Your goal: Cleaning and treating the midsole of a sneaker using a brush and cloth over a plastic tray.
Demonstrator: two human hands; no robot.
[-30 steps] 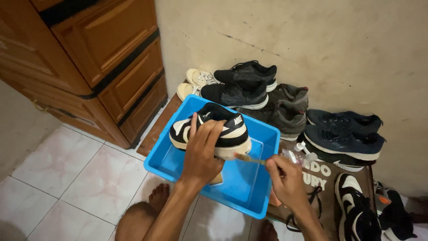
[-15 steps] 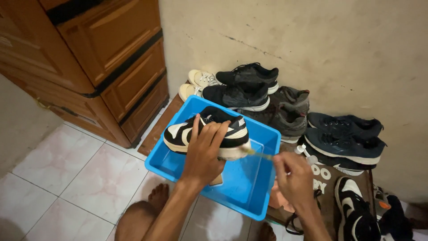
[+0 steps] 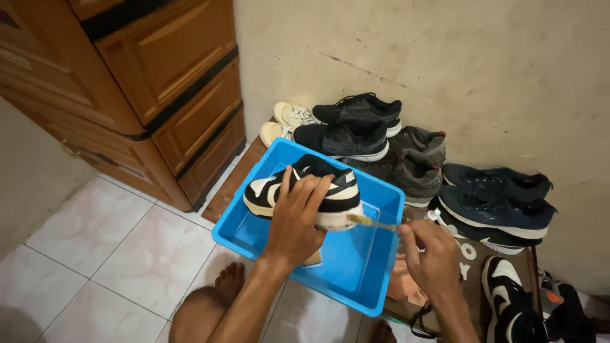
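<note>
The left hand (image 3: pixel 297 219) gripped a black-and-white sneaker (image 3: pixel 305 190) from above, fingers spread over its upper, and held it over a blue plastic basin (image 3: pixel 356 267) that sat on the tiled floor (image 3: pixel 95 254). The sneaker lay on its side with its pale sole turned right, toward the other hand. The right hand (image 3: pixel 432 257) was closed around a small brush (image 3: pixel 372 222) with a light handle, and the bristle end touched the sneaker's heel edge just above the basin's inside. A small tan object showed in the basin under the left wrist; what it was could not be told.

Behind the basin, against the stained far wall (image 3: pixel 413 57), a row of shoes crowded close: a cream pair (image 3: pixel 289 121) at the left, two black sneakers (image 3: pixel 356 124) beside them, a grey pair (image 3: pixel 416 159) touching the basin's far right corner, then navy running shoes (image 3: pixel 495 200) further right. Another black-and-white sneaker (image 3: pixel 508 305) lay at the near right, on a brown printed mat (image 3: pixel 473 260), just beside the right forearm. Something pinkish was bunched between the basin's right wall and the right hand.

A wooden cabinet (image 3: pixel 146 82) with dark-trimmed drawers stood at the far left, its corner near the basin's left side. The person's bare foot (image 3: pixel 229 282) rested on the tiles at the basin's near edge.
</note>
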